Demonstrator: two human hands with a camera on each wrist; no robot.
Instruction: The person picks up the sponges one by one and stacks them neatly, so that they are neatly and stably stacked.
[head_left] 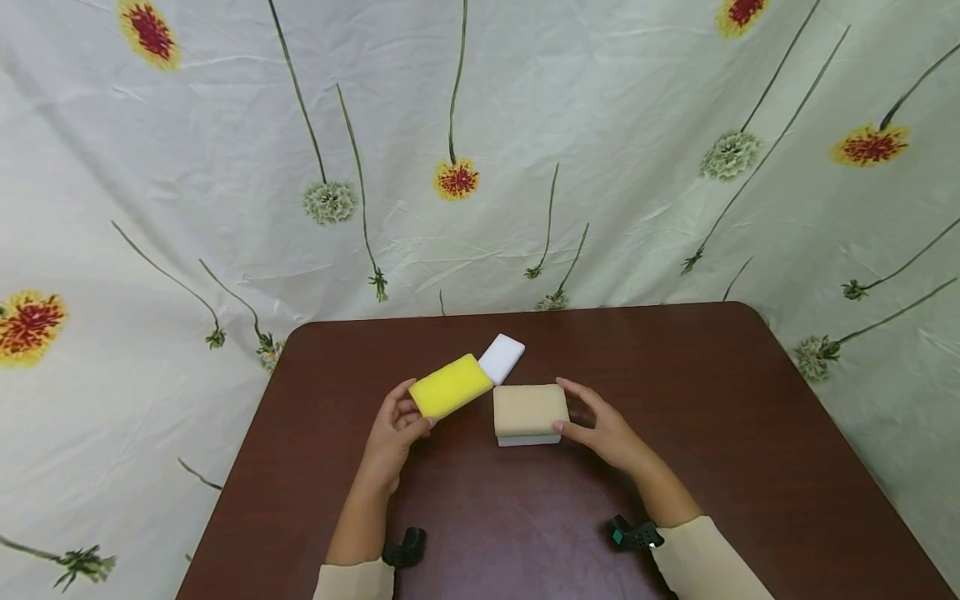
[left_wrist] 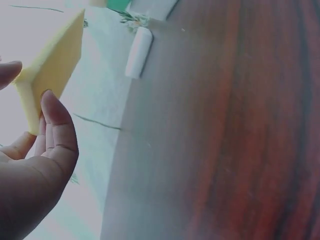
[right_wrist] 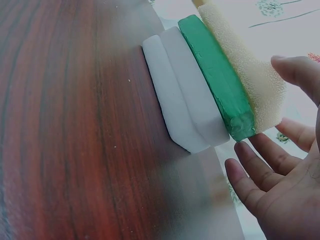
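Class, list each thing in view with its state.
Yellow sponge: tilted, lifted, held by the left hand.
Loose white block: lying on the table.
Beige sponge: atop the green block, held by the right hand.
Green block: under the beige sponge.
Upper white block: under the green block.
Lower white block: resting on the table.
Floral cloth: hanging, creased.

A dark reddish-brown, wood-grained worktop [head_left: 517,517] is standing before a creased white fabric sheet [head_left: 615,92], which is showing printed red-and-yellow flowers [head_left: 456,179] on green stems [head_left: 452,125].
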